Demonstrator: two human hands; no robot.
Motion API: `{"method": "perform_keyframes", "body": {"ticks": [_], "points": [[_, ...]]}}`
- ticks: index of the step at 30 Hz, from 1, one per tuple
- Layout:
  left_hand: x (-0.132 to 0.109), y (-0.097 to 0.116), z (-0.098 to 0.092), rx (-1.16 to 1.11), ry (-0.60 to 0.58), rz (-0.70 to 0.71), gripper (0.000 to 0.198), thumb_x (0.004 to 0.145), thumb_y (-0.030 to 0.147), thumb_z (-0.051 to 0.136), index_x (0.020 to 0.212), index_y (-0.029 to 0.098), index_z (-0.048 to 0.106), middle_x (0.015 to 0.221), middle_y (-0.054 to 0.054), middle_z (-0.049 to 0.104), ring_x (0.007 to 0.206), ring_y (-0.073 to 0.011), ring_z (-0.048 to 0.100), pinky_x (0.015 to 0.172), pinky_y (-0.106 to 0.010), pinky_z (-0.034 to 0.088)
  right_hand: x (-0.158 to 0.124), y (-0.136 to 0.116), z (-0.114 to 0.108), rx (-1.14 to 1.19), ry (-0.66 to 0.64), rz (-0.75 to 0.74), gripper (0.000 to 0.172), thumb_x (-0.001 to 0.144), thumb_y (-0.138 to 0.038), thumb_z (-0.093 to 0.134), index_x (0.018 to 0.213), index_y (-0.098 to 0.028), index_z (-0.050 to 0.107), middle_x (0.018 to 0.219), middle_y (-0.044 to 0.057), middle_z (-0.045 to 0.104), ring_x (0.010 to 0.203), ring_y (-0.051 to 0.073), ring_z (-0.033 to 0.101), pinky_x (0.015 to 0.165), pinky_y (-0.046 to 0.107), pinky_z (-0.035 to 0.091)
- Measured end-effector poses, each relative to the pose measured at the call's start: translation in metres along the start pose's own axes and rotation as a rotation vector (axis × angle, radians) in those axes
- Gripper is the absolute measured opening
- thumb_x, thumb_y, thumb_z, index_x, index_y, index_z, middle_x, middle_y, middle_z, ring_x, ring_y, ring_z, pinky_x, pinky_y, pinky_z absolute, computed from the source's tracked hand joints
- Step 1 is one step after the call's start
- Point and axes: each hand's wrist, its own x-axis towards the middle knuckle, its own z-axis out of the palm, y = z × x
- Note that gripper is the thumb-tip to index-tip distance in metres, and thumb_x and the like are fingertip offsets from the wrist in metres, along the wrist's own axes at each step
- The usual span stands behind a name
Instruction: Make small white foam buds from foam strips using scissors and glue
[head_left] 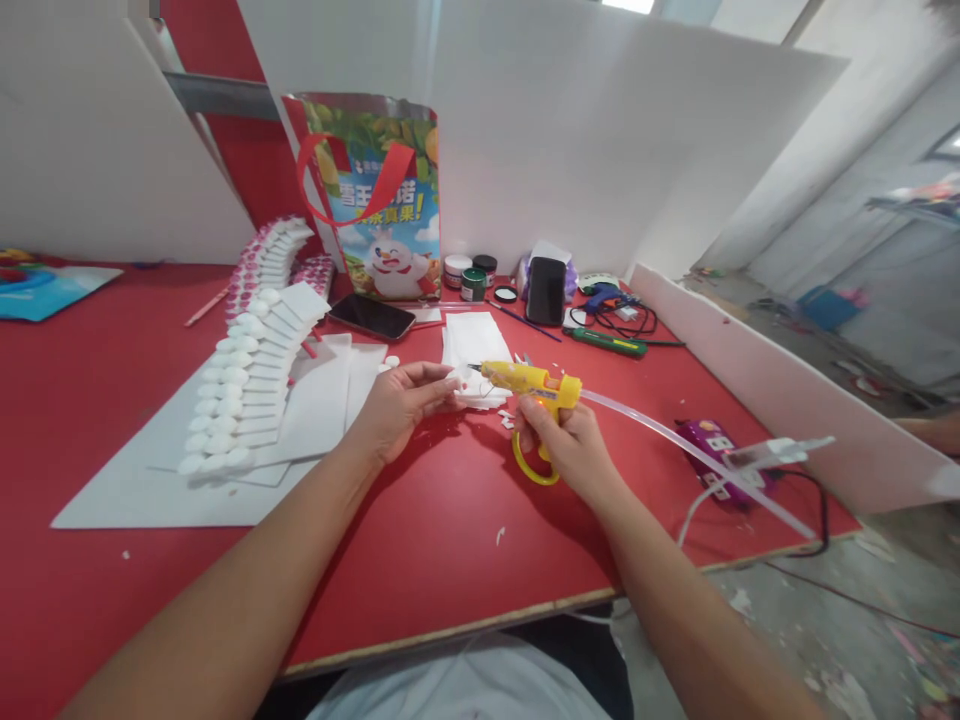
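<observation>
In my right hand (568, 440) is a yellow hot glue gun (529, 380), its nozzle pointing left. A long clear glue stick (652, 418) trails out of its back toward the right. My left hand (409, 405) pinches a small white piece (459, 380) close to the nozzle tip; its exact shape is hard to make out. Behind and beneath that spot lies a stack of white paper-like sheets (472, 338). Left of my hand, rows of white pieces with rounded ends (225, 400) fan out over white boards (142, 490).
A colourful bag (390, 230) stands at the back beside a dark phone (373, 317). Paint jars (472, 285), another phone (547, 290), a green-handled tool (606, 342) and cables (637, 318) are farther right. A purple power strip (720, 460) sits near the white side panel (787, 390).
</observation>
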Motion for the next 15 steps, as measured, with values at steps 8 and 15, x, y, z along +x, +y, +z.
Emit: {"method": "perform_keyframes", "body": {"ticks": [8, 15], "points": [[0.0015, -0.0036, -0.002, 0.02, -0.013, 0.016, 0.046, 0.049, 0.032, 0.101, 0.08, 0.01, 0.074, 0.076, -0.005, 0.075, 0.062, -0.0135, 0.068, 0.072, -0.031, 0.059, -0.0024, 0.0004, 0.0015, -0.151, -0.019, -0.067, 0.055, 0.095, -0.064, 0.056, 0.063, -0.019, 0.059, 0.054, 0.001, 0.057, 0.053, 0.014, 0.053, 0.057, 0.027, 0.043], [0.001, -0.0033, -0.0022, 0.023, -0.033, 0.001, 0.043, 0.051, 0.029, 0.1, 0.079, 0.01, 0.075, 0.077, -0.006, 0.075, 0.064, -0.0149, 0.069, 0.073, -0.032, 0.059, -0.0023, -0.0044, 0.0013, -0.24, -0.027, -0.082, 0.056, 0.096, -0.061, 0.053, 0.057, -0.021, 0.055, 0.052, 0.001, 0.056, 0.053, 0.014, 0.052, 0.058, 0.027, 0.042]]}}
